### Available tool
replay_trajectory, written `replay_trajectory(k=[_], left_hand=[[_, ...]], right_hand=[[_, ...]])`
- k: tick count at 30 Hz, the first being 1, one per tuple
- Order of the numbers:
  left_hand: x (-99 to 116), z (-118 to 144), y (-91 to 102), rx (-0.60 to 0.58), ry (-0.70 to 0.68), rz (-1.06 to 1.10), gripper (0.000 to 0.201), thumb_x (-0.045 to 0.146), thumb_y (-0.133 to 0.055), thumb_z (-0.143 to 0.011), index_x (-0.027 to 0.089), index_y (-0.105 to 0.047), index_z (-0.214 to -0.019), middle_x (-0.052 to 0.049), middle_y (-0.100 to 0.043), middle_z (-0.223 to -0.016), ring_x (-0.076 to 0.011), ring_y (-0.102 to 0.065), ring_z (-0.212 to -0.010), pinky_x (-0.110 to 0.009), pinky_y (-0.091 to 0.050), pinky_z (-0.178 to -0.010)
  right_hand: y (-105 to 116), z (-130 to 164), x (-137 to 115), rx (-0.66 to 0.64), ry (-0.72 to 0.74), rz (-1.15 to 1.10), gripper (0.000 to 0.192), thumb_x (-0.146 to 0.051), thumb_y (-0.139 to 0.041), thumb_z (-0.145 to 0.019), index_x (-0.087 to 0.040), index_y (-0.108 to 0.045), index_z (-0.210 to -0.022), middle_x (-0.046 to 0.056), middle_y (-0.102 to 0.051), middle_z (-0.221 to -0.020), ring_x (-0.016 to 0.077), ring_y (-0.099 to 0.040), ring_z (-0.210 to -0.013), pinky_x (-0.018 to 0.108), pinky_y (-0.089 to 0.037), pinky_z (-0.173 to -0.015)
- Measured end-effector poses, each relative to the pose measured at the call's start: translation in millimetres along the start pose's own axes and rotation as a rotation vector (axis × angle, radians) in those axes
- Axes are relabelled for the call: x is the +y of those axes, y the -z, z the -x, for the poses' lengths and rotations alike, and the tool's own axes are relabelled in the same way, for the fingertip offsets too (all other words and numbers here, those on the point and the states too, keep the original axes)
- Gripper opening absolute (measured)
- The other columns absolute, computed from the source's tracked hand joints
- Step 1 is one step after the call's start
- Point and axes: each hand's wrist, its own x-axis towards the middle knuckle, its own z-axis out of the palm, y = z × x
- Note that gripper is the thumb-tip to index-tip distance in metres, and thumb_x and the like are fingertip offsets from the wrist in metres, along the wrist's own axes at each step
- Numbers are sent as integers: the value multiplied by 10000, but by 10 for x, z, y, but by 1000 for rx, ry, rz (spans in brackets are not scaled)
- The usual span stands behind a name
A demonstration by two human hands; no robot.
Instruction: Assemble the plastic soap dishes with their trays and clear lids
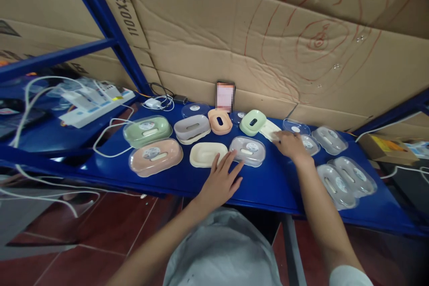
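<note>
My left hand [223,181] is over the table's front part with its fingers spread. Its fingertips lie at the right edge of a cream oval dish [204,154], beside a clear-lidded dish [250,151] with a round label. Farther back, my right hand [291,145] has its fingers curled on the near end of a flat cream oval piece [269,129]. That piece lies against a light green oval dish [253,122] with a slot. An orange slotted dish [220,121] and a grey-lilac one [192,127] stand to the left.
A green lidded dish [147,131] and a pink one [156,156] sit at the left. Several clear lids [355,176] lie at the right. A phone [225,97] leans on the cardboard [201,31]. A power strip [97,107] with white cables is at far left.
</note>
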Motion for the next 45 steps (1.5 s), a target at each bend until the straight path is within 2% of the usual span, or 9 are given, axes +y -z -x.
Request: replay_trajectory(k=[5, 9, 13, 17, 26, 30, 36, 41, 45], left_hand=[[-1, 5, 10, -19, 5, -7, 386, 278, -568, -1067, 182, -627, -1436, -232, -442, -1663, -375, -480, -1535, -675, -357, -1270], [-2, 8, 17, -29, 15, -5, 351, 285, -566, -1070, 180, -654, -1393, -230, -443, -1661, -367, -480, -1535, -669, -351, -1274], [1, 4, 25, -25, 22, 21, 328, 289, -587, -1062, 184, -680, -1359, -218, -437, -1671, -362, -485, -1531, -657, -331, -1293], [-2, 0, 27, -34, 25, 33, 331, 283, -597, -1055, 186, -683, -1360, -213, -433, -1677, -365, -505, -1514, -657, -346, -1285], [-11, 6, 23, -64, 16, 15, 347, 292, -589, -1063, 183, -662, -1384, -236, -392, -1693, -381, -511, -1499, -683, -389, -1240], [-5, 5, 16, -50, 30, 8, 339, 299, -587, -1065, 196, -669, -1377, -219, -425, -1677, -368, -520, -1493, -683, -364, -1256], [-3, 1, 8, -49, 38, 3, 336, 305, -597, -1060, 201, -680, -1369, -207, -403, -1699, -362, -532, -1483, -673, -352, -1268], [-3, 6, 9, -50, 42, 5, 341, 310, -597, -1060, 199, -687, -1370, -202, -396, -1708, -366, -536, -1480, -670, -353, -1271], [-2, 4, 16, -50, 39, 9, 338, 308, -601, -1058, 197, -688, -1366, -206, -377, -1719, -364, -532, -1486, -666, -353, -1271]], right_hand=[[-178, -214, -217, 49, 224, -68, 568, -334, -589, -1039, -224, -508, -1590, 153, -534, -1636, 341, -517, -1478, 560, -388, -1210], [-239, -231, -262, 88, 375, -144, 353, -323, -607, -1043, -256, -706, -1375, 85, -689, -1472, 300, -578, -1402, 484, -429, -1156], [-135, -131, -136, 172, 302, -137, 299, -245, -511, -1075, -250, -784, -1195, 91, -721, -1416, 320, -592, -1340, 504, -426, -1089], [-47, -24, -168, 258, 261, -140, 350, -273, -467, -1099, -239, -742, -1314, 104, -715, -1428, 329, -599, -1289, 484, -429, -1030], [-209, -93, -308, 72, 380, -157, 464, -102, -452, -1039, -293, -746, -1344, 37, -754, -1378, 247, -678, -1131, 411, -474, -955], [-182, -40, -229, 99, 302, -96, 340, -292, -502, -1083, -196, -742, -1304, 135, -706, -1430, 317, -634, -1287, 475, -443, -1049], [-150, 15, -249, 131, 90, 89, 531, -585, -546, -1051, -136, -687, -1296, 225, -684, -1366, 392, -585, -1315, 555, -362, -1129], [-164, -15, -303, 109, 164, 139, 361, -253, -483, -1070, -221, -682, -1370, 125, -566, -1603, 326, -454, -1479, 510, -274, -1197], [-191, -44, -293, 97, 109, 147, 418, -104, -438, -1022, -214, -700, -1328, 121, -692, -1452, 309, -526, -1399, 491, -293, -1154]])
